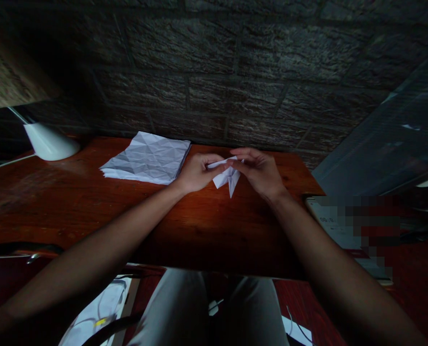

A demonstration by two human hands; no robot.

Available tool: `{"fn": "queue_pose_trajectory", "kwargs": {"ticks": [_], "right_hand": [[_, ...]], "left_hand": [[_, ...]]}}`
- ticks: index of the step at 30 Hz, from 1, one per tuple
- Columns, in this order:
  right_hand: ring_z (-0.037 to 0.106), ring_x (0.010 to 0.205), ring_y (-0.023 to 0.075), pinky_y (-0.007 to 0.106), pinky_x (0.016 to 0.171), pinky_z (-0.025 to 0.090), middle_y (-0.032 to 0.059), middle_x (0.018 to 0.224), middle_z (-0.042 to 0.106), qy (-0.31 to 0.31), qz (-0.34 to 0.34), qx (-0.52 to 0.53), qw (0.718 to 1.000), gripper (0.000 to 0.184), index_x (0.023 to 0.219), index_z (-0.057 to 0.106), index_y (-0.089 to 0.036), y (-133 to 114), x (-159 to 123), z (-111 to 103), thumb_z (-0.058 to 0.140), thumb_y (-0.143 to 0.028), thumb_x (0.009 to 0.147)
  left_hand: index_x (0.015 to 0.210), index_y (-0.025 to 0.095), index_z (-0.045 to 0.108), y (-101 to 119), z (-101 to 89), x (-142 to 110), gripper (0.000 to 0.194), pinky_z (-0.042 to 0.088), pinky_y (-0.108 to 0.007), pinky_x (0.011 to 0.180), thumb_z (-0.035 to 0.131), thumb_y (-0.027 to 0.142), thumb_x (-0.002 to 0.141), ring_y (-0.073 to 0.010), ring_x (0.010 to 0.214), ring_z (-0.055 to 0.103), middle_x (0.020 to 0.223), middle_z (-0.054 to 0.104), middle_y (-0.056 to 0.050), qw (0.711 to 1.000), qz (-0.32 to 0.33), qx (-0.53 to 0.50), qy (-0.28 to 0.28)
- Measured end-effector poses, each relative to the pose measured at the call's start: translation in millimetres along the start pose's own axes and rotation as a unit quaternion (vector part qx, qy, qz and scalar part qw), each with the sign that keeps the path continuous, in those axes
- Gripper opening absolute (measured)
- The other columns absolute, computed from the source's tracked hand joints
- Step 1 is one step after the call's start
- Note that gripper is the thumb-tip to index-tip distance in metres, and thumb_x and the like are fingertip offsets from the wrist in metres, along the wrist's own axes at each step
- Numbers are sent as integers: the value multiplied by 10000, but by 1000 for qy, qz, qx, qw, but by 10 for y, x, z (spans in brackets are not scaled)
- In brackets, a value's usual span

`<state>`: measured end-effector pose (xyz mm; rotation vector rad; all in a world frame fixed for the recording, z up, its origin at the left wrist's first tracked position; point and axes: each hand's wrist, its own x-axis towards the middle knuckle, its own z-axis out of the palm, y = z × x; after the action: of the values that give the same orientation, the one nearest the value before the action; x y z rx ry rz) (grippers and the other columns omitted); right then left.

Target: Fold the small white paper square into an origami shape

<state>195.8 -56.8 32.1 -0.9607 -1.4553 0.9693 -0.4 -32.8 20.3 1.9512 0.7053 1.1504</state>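
Between both hands is a small folded piece of white paper (221,179), with pointed flaps hanging down over the wooden table. My left hand (198,172) pinches its left side, thumb lying across the front. On the right side, my right hand (260,172) grips the upper edge with thumb and fingers. The two thumb tips come close together at the paper's top. Fingers behind the paper are partly hidden. Just left of my left hand lies a stack of creased white paper sheets (147,156).
A lamp with a white base (51,143) stands on the left of the wooden table (73,202). Behind the table rises a dark brick wall (214,91). A greyish panel (383,129) is at the right. Below the front edge, a tray with papers (102,312) and cables shows.
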Motion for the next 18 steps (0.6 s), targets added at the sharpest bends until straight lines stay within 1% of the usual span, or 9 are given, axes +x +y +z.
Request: {"fn": "queue_pose_trajectory", "kwargs": {"ticks": [3,6,8,11,14,18], "right_hand": [[763,920,208,432,948,601,16,997,840,-1,7,2,1000,246,933,827,-269,-11,5,-4,913,-365,724],[765,938,210,440,970,599,19,1000,847,-5,13,-1,1000,212,930,838,-268,-19,10,-17,892,-368,751],[763,928,207,429,954,603,17,990,848,-9,12,-11,1000,196,933,841,-265,-25,11,-33,876,-369,770],[759,888,209,411,894,611,25,981,846,-26,-2,-56,998,178,936,839,-256,-41,7,-62,838,-389,818],[763,865,220,411,863,610,40,985,842,-38,-29,-111,993,176,965,833,-242,-68,-7,-80,784,-382,869],[774,864,231,411,865,601,58,970,841,-17,-53,-177,983,162,971,828,-222,-113,-39,-66,709,-305,899]], "left_hand": [[893,163,798,1,-3,-5,306,486,-270,704,696,449,935,-152,750,658,855,793,-52,1000,-2,23,12],[927,162,800,-11,-14,-5,277,499,-270,703,693,416,930,-161,772,684,896,812,-63,999,2,32,11],[945,161,803,-15,-19,-5,260,516,-274,730,693,397,929,-169,809,707,934,825,-70,999,4,37,10],[950,168,808,-21,-21,-4,239,539,-286,780,699,379,928,-180,858,731,969,836,-73,999,2,43,12],[976,172,808,-38,-19,0,210,553,-288,794,724,352,910,-182,873,740,993,839,-70,999,-6,32,25],[992,166,810,-45,-10,2,209,563,-286,780,733,339,904,-177,856,739,987,839,-73,999,-10,15,42]]}}
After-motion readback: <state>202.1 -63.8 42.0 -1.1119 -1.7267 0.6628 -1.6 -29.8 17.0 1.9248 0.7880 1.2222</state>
